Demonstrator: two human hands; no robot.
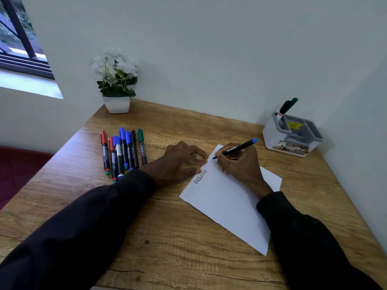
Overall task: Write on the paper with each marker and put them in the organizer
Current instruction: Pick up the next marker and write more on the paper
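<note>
Step in hand: writing, third marker by the look of it. Right hand (238, 162) grips a blue-ended marker (234, 149) in a pen hold, tip down on the paper (228, 197) near its far-left corner, just past a dark written word (200, 177) along that edge. A fainter word sits nearer me.

Left hand (180, 162) lies flat with relaxed fingers, holding nothing that I can see. Its fingertips touch the paper's left edge to steady it (there's a purple speck behind the knuckles, can't tell what).

The paper lies skewed at mid-tabletop (188, 248). The organizer (293, 136) sits at 2 o'clock from it, against the wall, with two stowed markers (287, 106) leaning in its back-left slot. Unused markers (123, 151) lie in a row at 10 o'clock, capped. A flower pot (116, 104) sits further back, at 11.

Next, my read: finish the word and lift the tip. Cap the marker if the cap's off (can't see one). Reach to 2 o'clock and drop it in a slot, then fetch one from the row. Most of the task is still to do. Risk: the sleeve drags over wet ink.
</note>
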